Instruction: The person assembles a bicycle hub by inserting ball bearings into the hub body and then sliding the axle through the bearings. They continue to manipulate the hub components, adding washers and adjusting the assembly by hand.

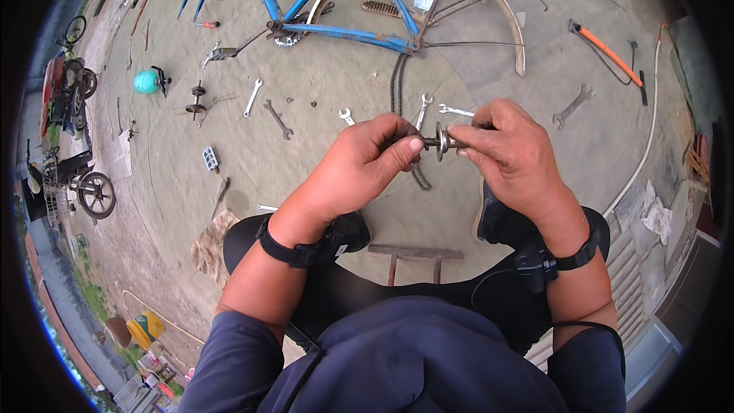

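In front of my chest I hold a small flanged metal bicycle hub (443,143) with a dark axle, lying about level between my hands. The fingers and thumb of my left hand (359,164) pinch the axle end. My right hand (514,151) closes on the other end, just past the round flange. Its fingertips hide part of that end. Below and beyond the hub, a dark bicycle chain (397,82) lies on the ground. Several wrenches are scattered around, among them a silver combination wrench (423,110) close behind my hands.
A blue bicycle frame (344,32) with its rear mudguard lies ahead. An orange hand pump (609,53) and a large open-end wrench (573,106) are to the right. Leftward are a pedal (210,158), an axle assembly (196,100), a turquoise canister (145,82) and parked bikes.
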Demonstrator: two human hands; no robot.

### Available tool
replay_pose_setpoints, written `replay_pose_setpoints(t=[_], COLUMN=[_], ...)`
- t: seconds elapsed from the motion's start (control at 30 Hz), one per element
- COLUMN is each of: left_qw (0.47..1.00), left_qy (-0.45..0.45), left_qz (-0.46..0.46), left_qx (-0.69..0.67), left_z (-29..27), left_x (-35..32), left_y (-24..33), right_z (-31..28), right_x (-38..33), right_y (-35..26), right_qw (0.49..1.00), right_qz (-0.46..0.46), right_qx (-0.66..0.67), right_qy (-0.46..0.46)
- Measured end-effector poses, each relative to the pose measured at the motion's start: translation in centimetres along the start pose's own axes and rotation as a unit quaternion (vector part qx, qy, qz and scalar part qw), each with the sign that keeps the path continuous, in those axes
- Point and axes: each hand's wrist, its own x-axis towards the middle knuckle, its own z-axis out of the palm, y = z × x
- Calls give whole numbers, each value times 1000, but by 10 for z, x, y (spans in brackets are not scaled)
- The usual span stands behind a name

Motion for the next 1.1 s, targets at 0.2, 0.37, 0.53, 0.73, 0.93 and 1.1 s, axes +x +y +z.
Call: replay_pose_setpoints(t=[0.2, 0.37, 0.53, 0.73, 0.93, 1.1], left_qw=[997, 999, 995, 1000, 996, 999], left_qy=[42, 8, 56, -6, 51, -21], left_qz=[50, 22, 71, 0, 71, -20], left_qx=[-33, -38, -45, -16, 0, 22], left_z=[5, -1, 8, 1, 6, -4], left_x=[-2, -1, 0, 0, 0, 2], left_y=[7, -7, 3, 4, 4, 1], right_z=[1, 3, 0, 0, 4, 1], right_x=[2, 3, 1, 1, 3, 4], right_y=[-2, -3, -4, -5, -5, -6], right_qw=[1000, 1000, 1000, 1000, 999, 999], right_qz=[10, 11, 14, 0, 44, 31], right_qx=[-10, -11, -8, -9, -13, -23], right_qy=[19, 13, -5, -15, 9, 7])
